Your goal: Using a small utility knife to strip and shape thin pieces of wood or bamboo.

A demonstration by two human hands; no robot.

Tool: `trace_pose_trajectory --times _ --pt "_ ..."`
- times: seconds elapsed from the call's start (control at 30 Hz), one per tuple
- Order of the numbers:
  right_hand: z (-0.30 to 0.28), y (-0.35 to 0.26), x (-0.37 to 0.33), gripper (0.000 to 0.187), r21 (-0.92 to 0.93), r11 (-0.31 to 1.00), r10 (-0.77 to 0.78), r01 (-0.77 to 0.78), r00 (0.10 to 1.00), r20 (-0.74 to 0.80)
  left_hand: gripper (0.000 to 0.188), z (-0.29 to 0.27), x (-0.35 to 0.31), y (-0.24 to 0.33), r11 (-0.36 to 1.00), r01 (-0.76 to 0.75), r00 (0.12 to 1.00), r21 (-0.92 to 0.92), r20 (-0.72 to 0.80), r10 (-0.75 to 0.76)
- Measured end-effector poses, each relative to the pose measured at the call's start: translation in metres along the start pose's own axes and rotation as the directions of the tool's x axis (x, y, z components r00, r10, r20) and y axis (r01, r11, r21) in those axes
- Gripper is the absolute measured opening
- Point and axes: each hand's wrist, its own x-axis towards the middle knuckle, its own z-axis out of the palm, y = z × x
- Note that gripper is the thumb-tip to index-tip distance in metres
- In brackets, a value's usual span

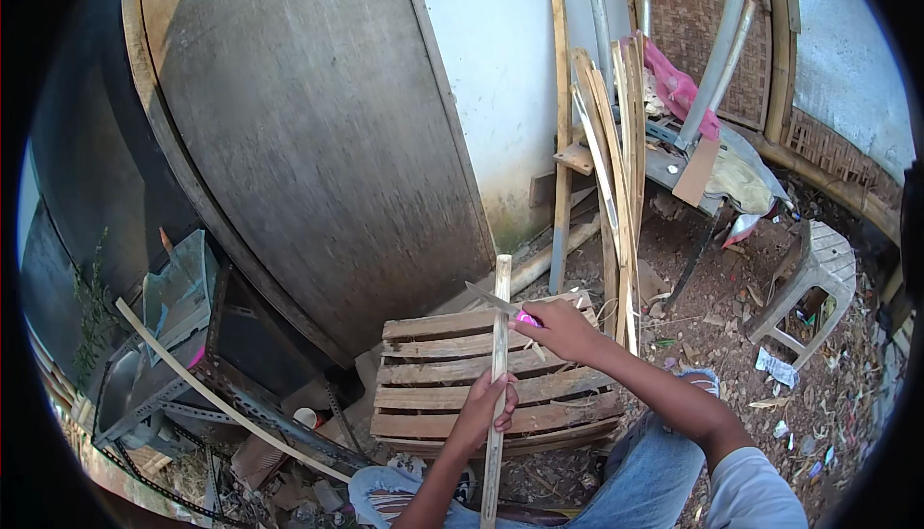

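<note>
My left hand (486,408) is wrapped round a long pale strip of split wood or bamboo (500,344), gripping it at its lower middle. The strip stands steeply up in front of me, its lower end between my legs. In my right hand (562,330) is a knife with a pink handle (526,318). Its grey blade (489,298) crosses the strip near the top and points to the left. Behind the strip lies a slatted wooden crate or pallet (417,399).
Several long wooden strips (616,182) lean by a cluttered table (664,165) at the back right. A plastic stool (821,264) stands on the littered dirt ground. To my left is a metal frame (279,412) with a long thin strip (226,389) across it. A large wooden panel (308,125) rises ahead.
</note>
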Motion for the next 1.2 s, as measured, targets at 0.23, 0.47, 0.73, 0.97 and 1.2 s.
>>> trace_pose_trajectory --times 0.23,0.47,0.73,0.97,1.2 --pt "0.038 0.029 -0.005 0.04 -0.353 0.932 -0.04 0.083 0.991 0.128 0.024 -0.014 0.008 -0.021 0.996 0.094 0.986 -0.003 -0.142 -0.094" --pt "0.026 0.079 0.03 0.044 -0.324 0.938 0.109 -0.123 0.992 -0.062 0.022 -0.014 0.015 -0.034 0.99 0.142 0.977 0.01 -0.163 -0.139" --pt "0.034 0.059 0.025 0.056 -0.332 0.941 -0.042 0.058 0.998 0.054 0.019 -0.007 0.01 -0.031 0.987 0.159 0.966 0.028 -0.21 -0.15" --pt "0.021 0.07 0.03 0.055 -0.205 0.969 0.117 -0.14 0.986 -0.123 0.016 -0.001 0.007 -0.031 0.982 0.17 0.965 0.086 -0.218 -0.148" --pt "0.013 0.091 0.029 0.058 -0.272 0.897 0.283 -0.349 0.925 -0.255 0.013 0.004 0.006 -0.032 0.98 0.176 0.97 0.096 -0.184 -0.156"
